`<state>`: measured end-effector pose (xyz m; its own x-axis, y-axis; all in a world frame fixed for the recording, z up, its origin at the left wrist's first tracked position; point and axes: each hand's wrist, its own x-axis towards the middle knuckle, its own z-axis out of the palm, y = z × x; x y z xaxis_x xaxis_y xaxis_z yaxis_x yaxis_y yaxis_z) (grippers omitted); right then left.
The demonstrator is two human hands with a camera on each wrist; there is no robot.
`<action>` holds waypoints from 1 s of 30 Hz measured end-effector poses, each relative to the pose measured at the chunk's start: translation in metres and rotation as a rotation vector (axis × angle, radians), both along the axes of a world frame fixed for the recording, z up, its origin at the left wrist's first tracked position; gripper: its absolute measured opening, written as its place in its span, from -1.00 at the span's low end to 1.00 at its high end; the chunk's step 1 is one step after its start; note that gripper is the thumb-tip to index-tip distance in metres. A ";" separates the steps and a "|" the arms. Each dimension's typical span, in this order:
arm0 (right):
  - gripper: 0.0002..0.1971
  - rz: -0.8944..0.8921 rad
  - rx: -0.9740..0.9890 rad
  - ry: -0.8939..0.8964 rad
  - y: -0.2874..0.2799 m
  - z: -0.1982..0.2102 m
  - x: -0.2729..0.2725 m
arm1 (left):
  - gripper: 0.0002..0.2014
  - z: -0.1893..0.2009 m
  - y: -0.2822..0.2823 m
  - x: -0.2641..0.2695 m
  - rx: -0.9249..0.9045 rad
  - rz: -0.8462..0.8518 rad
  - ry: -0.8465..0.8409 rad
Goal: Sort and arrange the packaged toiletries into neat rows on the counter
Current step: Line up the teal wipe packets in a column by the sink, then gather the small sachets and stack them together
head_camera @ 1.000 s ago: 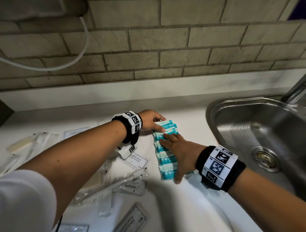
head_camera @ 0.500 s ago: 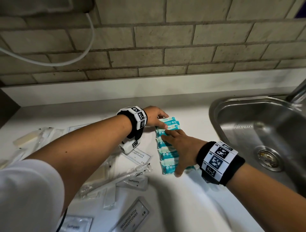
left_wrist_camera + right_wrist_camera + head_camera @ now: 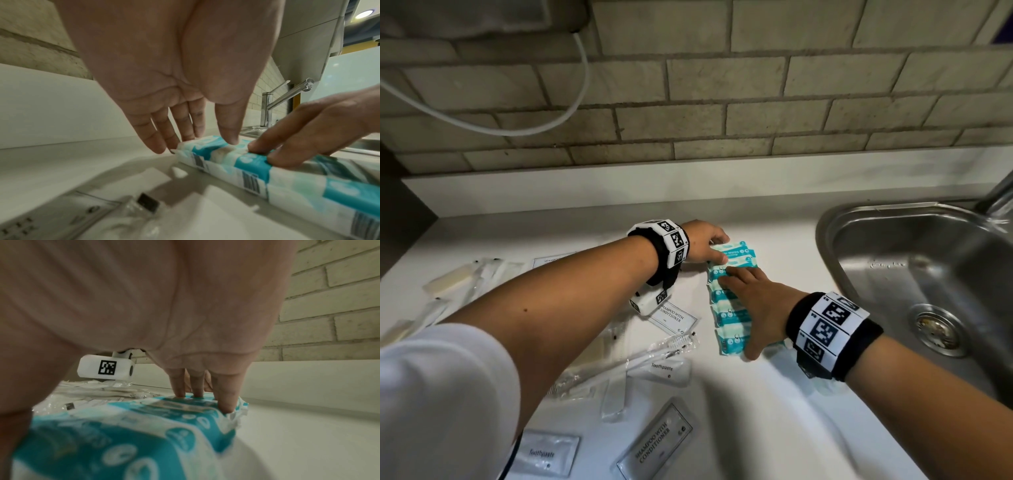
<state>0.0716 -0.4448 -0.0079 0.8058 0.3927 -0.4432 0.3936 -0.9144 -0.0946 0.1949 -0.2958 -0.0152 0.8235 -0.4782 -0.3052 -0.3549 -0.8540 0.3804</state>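
Note:
A row of several teal-and-white wipe packets (image 3: pixel 729 308) runs front to back on the white counter (image 3: pixel 774 428), left of the sink. My left hand (image 3: pixel 714 248) touches the far end of the row (image 3: pixel 207 147) with straight fingers, thumb on top. My right hand (image 3: pixel 753 301) lies flat over the row's middle and near part, its fingertips (image 3: pixel 226 404) pressing on a packet (image 3: pixel 164 434). Loose toothpaste sachets (image 3: pixel 667 371), shampoo sachets (image 3: pixel 657 442) and a wrapped toothbrush (image 3: pixel 654 353) lie scattered to the left and front.
A steel sink (image 3: pixel 928 284) with a drain sits close on the right, and its tap (image 3: pixel 273 104) stands behind it. A brick wall (image 3: pixel 722 102) with a white cable backs the counter. More clear wrapped items (image 3: pixel 448 284) lie far left.
Both hands have stayed on the wipe packets. The right hand's fingers have slid slightly toward the far end of the row, and the row looks a little straighter.

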 end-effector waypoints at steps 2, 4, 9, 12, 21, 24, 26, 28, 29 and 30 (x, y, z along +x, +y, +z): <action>0.33 -0.003 -0.011 0.031 -0.003 0.000 -0.001 | -0.41 0.003 0.004 -0.002 0.003 -0.004 0.012; 0.36 0.006 -0.013 0.034 -0.005 0.000 -0.005 | -0.44 0.009 0.010 -0.007 -0.008 -0.008 -0.030; -0.08 0.173 0.250 -0.150 0.020 0.013 -0.036 | -0.71 0.029 0.042 -0.039 -0.192 -0.019 -0.123; -0.50 0.300 0.372 -0.026 0.050 0.017 -0.063 | -0.76 0.029 0.069 -0.067 -0.082 -0.069 -0.132; -0.84 0.467 0.161 -0.061 0.101 -0.013 -0.109 | -0.54 -0.003 0.087 -0.117 0.329 -0.174 -0.191; -0.89 0.425 0.179 -0.077 0.103 -0.011 -0.113 | -0.52 -0.005 0.080 -0.113 0.360 -0.090 -0.190; -0.87 0.410 0.175 -0.070 0.105 -0.007 -0.116 | -0.51 -0.005 0.080 -0.110 0.350 -0.056 -0.178; -0.81 0.375 0.173 -0.045 0.105 -0.005 -0.115 | -0.60 -0.004 0.083 -0.107 0.300 -0.023 -0.188; -0.78 0.360 0.183 -0.036 0.105 -0.003 -0.115 | -0.66 -0.002 0.087 -0.108 0.252 0.006 -0.195; -0.76 0.350 0.194 -0.033 0.105 -0.004 -0.114 | -0.73 0.001 0.089 -0.109 0.189 0.042 -0.199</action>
